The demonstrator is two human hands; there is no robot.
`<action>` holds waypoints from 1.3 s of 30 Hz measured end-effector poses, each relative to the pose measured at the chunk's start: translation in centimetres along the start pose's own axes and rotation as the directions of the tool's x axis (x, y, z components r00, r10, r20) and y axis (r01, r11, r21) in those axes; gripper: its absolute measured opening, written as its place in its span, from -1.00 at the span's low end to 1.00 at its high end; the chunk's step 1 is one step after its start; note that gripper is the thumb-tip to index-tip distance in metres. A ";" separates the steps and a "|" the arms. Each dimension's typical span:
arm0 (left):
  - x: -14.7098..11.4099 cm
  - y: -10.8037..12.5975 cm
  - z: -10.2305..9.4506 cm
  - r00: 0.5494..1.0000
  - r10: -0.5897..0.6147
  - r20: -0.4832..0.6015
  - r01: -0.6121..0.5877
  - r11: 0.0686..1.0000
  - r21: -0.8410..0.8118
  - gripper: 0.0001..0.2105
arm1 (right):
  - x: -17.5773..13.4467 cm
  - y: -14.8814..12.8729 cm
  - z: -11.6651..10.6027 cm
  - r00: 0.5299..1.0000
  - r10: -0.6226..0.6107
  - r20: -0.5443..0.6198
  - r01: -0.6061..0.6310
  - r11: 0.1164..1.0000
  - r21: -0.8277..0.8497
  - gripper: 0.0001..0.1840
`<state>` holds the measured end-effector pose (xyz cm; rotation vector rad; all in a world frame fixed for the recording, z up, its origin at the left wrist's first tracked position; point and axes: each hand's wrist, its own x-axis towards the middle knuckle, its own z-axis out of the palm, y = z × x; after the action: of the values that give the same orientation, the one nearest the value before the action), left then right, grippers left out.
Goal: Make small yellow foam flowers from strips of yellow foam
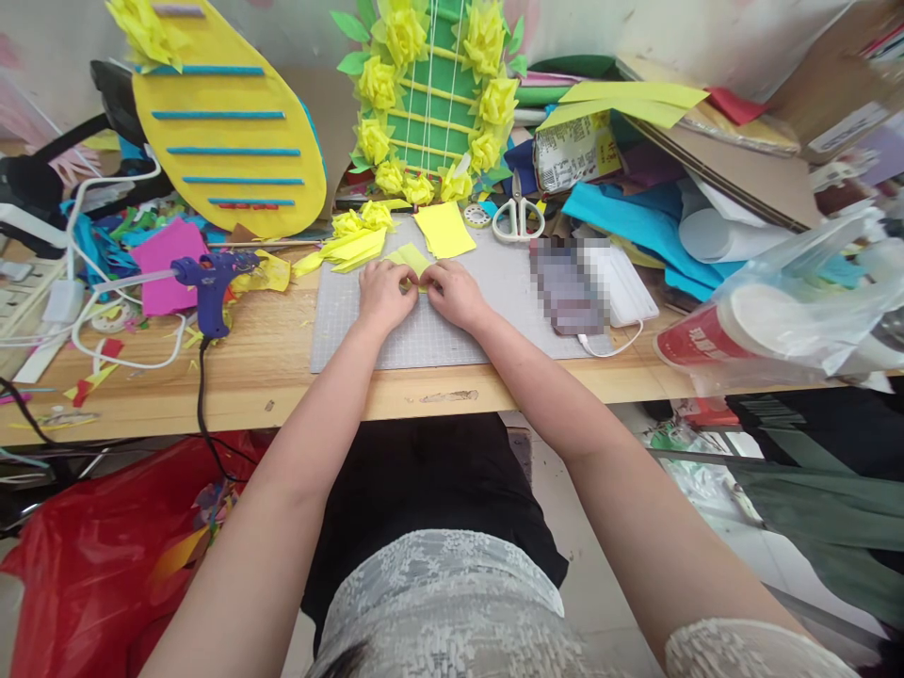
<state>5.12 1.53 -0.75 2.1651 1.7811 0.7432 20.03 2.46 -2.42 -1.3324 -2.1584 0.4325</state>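
Note:
Between my two hands lies a small piece of yellow crepe paper (408, 257), partly covered by the fingers. My left hand (386, 294) pinches its lower edge from the left. Fingertips of my right hand (454, 292) close on the same edge from the right, close to the left ones. Both rest on a grey cutting mat (438, 350). Just beyond is a stack of yellow paper squares (445, 230). Yellow paper flowers and folded petals (358, 237) lie at the mat's far left edge.
A blue glue gun (216, 282) stands left. White-handled scissors (518, 217), a blurred phone (571, 282) and a white power bank (621, 282) are right. A bagged red cup (699, 330) sits further right. Behind stand a flower-edged green panel (434, 104) and a yellow striped board (233, 132).

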 end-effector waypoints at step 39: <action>-0.3 -2.4 -2.0 1.000 0.014 0.001 -0.014 0.996 0.086 -0.66 | -0.7 0.2 -0.9 0.984 0.143 -0.108 -0.130 0.984 0.118 -0.62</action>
<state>2.03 1.53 -0.28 2.2340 1.8310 0.6811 20.93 1.87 -2.02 -1.4129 -1.9273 0.5078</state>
